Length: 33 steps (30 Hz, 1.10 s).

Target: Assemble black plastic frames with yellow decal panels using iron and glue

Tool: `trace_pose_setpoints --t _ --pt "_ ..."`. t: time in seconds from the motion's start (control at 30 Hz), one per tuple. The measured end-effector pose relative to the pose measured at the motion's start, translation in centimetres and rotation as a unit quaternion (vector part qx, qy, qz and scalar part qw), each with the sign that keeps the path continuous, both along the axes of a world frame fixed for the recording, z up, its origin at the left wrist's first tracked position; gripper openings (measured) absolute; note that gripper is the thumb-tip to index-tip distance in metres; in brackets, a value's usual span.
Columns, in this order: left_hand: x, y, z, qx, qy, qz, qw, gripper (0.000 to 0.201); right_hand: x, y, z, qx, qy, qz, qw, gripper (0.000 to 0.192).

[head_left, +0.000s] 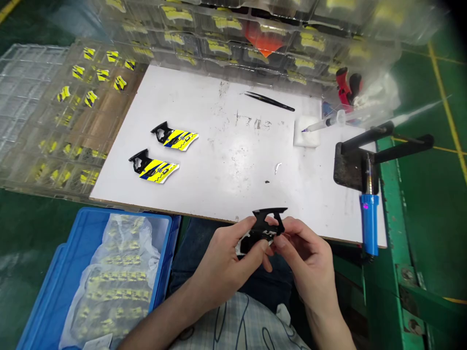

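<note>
A small black plastic part (260, 224) with cut-outs and a pale lower edge is held just in front of the table's near edge. My left hand (228, 255) grips its left side, fingers and thumb closed round it. At its right end my right hand (308, 257) pinches the edge between thumb and fingers; the contact is partly hidden. Two black parts with yellow-and-blue patterned panels, an upper one (178, 139) and a lower one (157, 170), lie on the white board (207, 189) to the left. A tiny black scrap (267, 182) and a thin white sliver (278, 168) lie beyond my hands.
Black tweezers (270, 100) lie at the back. A syringe-like dispenser (321, 125) rests on a white block (306, 138). A blue-handled soldering iron (369, 223) hangs at the right. Clear compartment trays (91, 141) and a blue bin (82, 216) stand left.
</note>
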State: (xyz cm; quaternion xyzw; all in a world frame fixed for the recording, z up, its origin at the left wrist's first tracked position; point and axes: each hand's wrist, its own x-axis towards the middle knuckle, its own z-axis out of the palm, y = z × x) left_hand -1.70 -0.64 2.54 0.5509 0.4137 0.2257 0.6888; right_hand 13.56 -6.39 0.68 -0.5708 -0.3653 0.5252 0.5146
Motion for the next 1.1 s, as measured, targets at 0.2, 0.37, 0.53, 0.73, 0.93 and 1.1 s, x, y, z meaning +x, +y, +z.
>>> trace_pose_setpoints --t 0.2,0.37,0.53,0.73,0.93,1.1 --pt "-0.3 -0.1 0.1 0.019 -0.003 -0.012 1.0 0.01 -0.3 0.2 0.5 -0.008 0.027 -0.018 0.999 0.012" --pt "-0.6 -0.2 0.0 0.001 -0.003 0.009 1.0 0.012 -0.3 0.1 0.5 -0.004 0.022 -0.021 1.0 0.008" --pt "-0.3 -0.2 -0.6 -0.147 -0.109 0.038 0.982 0.01 -0.6 0.0 0.8 -0.011 0.102 -0.012 0.995 0.01" --pt "-0.1 -0.2 -1.3 -0.312 -0.238 0.034 0.919 0.032 -1.0 0.2 1.4 -0.031 0.134 0.003 0.99 0.014" --pt "0.0 -0.2 -1.6 -0.351 -0.274 0.026 0.895 0.03 -0.8 0.1 1.8 -0.042 0.104 0.009 0.994 0.019" --pt "0.3 -0.4 -1.2 -0.308 -0.24 0.048 0.92 0.031 -0.7 -0.1 1.4 -0.031 0.114 0.003 0.993 0.015"
